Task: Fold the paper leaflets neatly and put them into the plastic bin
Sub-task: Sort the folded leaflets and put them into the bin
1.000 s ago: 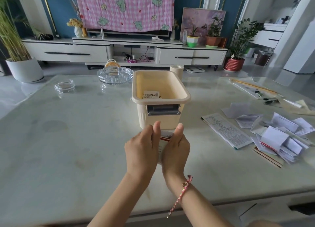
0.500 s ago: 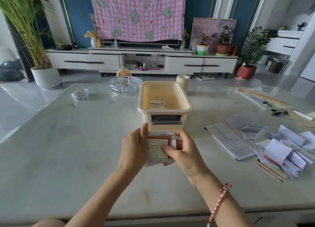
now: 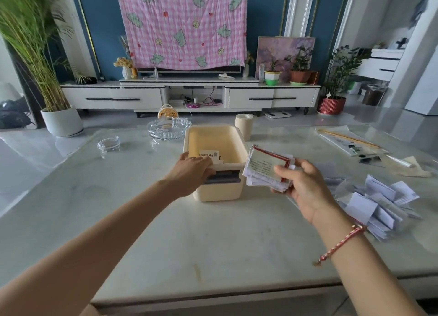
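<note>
A cream plastic bin point(image 3: 214, 132) stands in the middle of the marble table, with a folded leaflet point(image 3: 209, 155) lying inside near its front wall. My left hand point(image 3: 192, 171) grips the bin's front rim at the handle. My right hand point(image 3: 301, 187) holds a stack of folded leaflets point(image 3: 266, 171), the top one with a red border, just right of the bin. A pile of loose leaflets point(image 3: 379, 202) lies on the table to the right.
A large glass dish point(image 3: 168, 128) and a small glass dish point(image 3: 108, 143) sit at the back left. A cream cylinder point(image 3: 244, 126) stands behind the bin. Papers and pens point(image 3: 350, 141) lie at the far right.
Both hands held the folded stack in front of the bin. Now the left hand has let go and moved onto the bin's front rim, while the right hand has carried the stack to the right.
</note>
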### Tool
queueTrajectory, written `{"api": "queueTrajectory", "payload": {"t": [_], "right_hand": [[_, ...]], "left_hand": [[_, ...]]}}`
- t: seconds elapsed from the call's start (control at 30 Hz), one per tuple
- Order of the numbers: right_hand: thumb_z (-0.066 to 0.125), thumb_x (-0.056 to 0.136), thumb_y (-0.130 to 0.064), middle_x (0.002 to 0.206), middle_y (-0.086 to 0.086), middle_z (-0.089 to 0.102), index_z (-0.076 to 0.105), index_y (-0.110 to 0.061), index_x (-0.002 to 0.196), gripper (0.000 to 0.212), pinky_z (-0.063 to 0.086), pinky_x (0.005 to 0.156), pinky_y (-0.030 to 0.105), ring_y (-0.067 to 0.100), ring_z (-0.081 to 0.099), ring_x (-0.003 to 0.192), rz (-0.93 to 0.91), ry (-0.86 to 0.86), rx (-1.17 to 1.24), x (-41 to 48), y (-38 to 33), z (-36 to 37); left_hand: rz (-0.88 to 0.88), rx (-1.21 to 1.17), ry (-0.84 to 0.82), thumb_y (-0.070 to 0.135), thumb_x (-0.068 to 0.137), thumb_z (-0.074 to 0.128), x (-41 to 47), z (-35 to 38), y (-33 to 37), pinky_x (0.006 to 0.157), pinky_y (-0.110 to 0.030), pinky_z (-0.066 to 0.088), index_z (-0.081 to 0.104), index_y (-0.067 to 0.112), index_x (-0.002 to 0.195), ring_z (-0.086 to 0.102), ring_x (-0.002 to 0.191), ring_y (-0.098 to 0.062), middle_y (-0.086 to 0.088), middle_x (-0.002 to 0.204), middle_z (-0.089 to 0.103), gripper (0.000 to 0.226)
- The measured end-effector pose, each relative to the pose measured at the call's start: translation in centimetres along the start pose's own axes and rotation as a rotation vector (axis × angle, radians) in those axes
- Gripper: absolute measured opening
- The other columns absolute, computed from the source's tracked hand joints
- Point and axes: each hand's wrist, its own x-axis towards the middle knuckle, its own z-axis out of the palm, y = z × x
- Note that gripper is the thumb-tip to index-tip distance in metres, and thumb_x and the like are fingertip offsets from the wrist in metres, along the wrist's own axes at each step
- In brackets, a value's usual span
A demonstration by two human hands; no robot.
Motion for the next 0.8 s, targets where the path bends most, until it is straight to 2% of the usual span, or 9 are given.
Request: {"api": "queueTrajectory", "payload": {"t": [0.1, 0.2, 0.27, 0.33, 0.4, 0.5, 0.67, 0.73, 0.8], "right_hand": [[0.061, 0.085, 0.0, 0.097, 0.015, 0.066, 0.051, -0.004, 0.111, 0.027, 0.054, 0.052, 0.031, 0.022, 0.065, 0.072, -0.017, -0.066, -0.06, 0.0, -2.3, 0.0], [0.06, 0.086, -0.002, 0.093, 0.012, 0.066, 0.052, -0.002, 0.113, 0.028, 0.056, 0.054, 0.03, 0.021, 0.065, 0.073, -0.001, -0.163, -0.136, -0.1, -4.2, 1.1], [0.061, 0.086, -0.002, 0.088, 0.009, 0.065, 0.052, -0.004, 0.11, 0.026, 0.056, 0.054, 0.03, 0.019, 0.064, 0.069, 0.016, -0.23, -0.215, -0.1, -4.7, 2.8], [0.062, 0.084, 0.0, 0.083, 0.008, 0.061, 0.053, -0.007, 0.099, 0.019, 0.055, 0.055, 0.03, 0.018, 0.06, 0.064, 0.032, -0.3, -0.353, -0.2, -4.4, 4.8], [0.059, 0.084, 0.003, 0.079, 0.009, 0.058, 0.053, -0.008, 0.09, 0.014, 0.052, 0.048, 0.026, 0.017, 0.056, 0.058, 0.092, -0.393, -0.542, -0.5, -3.2, 7.1], [0.052, 0.083, 0.006, 0.069, 0.009, 0.049, 0.049, -0.008, 0.073, 0.017, 0.048, 0.045, 0.027, 0.019, 0.05, 0.056, 0.184, -0.467, -0.822, 0.1, -0.2, 10.0], [0.054, 0.085, 0.003, 0.102, 0.02, 0.064, 0.052, 0.0, 0.082, 0.005, 0.053, 0.088, 0.041, 0.029, 0.064, 0.089, 0.339, -0.487, -1.028, 1.4, 2.7, 11.7], [0.054, 0.086, 0.001, 0.104, 0.021, 0.065, 0.054, 0.001, 0.088, 0.002, 0.054, 0.085, 0.041, 0.033, 0.065, 0.098, 0.394, -0.472, -1.072, 1.6, 3.3, 11.9], [0.051, 0.088, 0.0, 0.083, 0.013, 0.06, 0.051, -0.003, 0.077, 0.012, 0.053, 0.067, 0.029, 0.027, 0.062, 0.086, 0.372, -0.512, -1.247, 1.9, 4.0, 11.8]], "left_hand": [[0.038, -0.031, -0.016, 0.035, 0.099, 0.04, -2.9, -0.4, 0.6, 0.108, -0.035, 0.024, 0.043, 0.02, 0.084, 0.042, 0.079, -0.023, -0.003, 0.093, 0.064, 0.021], [0.134, -0.028, -0.018, 0.054, 0.09, 0.022, -6.5, -1.1, 1.4, 0.114, -0.028, 0.019, 0.043, 0.024, 0.081, 0.054, 0.08, -0.02, 0.009, 0.079, 0.058, 0.038], [0.195, -0.03, 0.031, 0.055, 0.085, 0.021, -9.1, -1.4, 2.1, 0.108, -0.022, 0.029, 0.048, 0.024, 0.075, 0.057, 0.075, -0.01, 0.013, 0.07, 0.056, 0.043], [0.274, -0.023, 0.099, 0.052, 0.089, 0.031, -11.3, -1.6, 2.8, 0.087, -0.017, 0.043, 0.053, 0.024, 0.07, 0.057, 0.064, -0.006, 0.015, 0.062, 0.057, 0.04], [0.287, -0.11, 0.053, 0.057, 0.094, 0.029, -12.7, -2.3, 2.9, 0.07, -0.014, 0.041, 0.056, 0.027, 0.075, 0.055, 0.066, -0.003, 0.018, 0.065, 0.057, 0.044], [0.209, -0.312, 0.114, 0.063, 0.09, 0.029, -12.9, -3.4, 1.8, 0.066, -0.014, 0.041, 0.057, 0.032, 0.085, 0.053, 0.072, 0.002, 0.021, 0.076, 0.058, 0.042], [0.037, -0.371, 0.305, 0.047, 0.088, 0.043, -11.6, -4.2, -0.4, 0.067, -0.008, 0.042, 0.065, 0.031, 0.088, 0.055, 0.08, 0.01, 0.026, 0.082, 0.06, 0.028], [0.022, -0.372, 0.29, 0.046, 0.088, 0.042, -11.0, -4.3, -0.5, 0.07, -0.007, 0.04, 0.066, 0.027, 0.091, 0.052, 0.084, 0.01, 0.025, 0.084, 0.059, 0.031], [0.049, -0.347, 0.246, 0.057, 0.083, 0.028, -10.4, -4.2, -0.1, 0.078, -0.013, 0.041, 0.065, 0.026, 0.095, 0.053, 0.089, 0.003, 0.021, 0.089, 0.06, 0.05]]}}
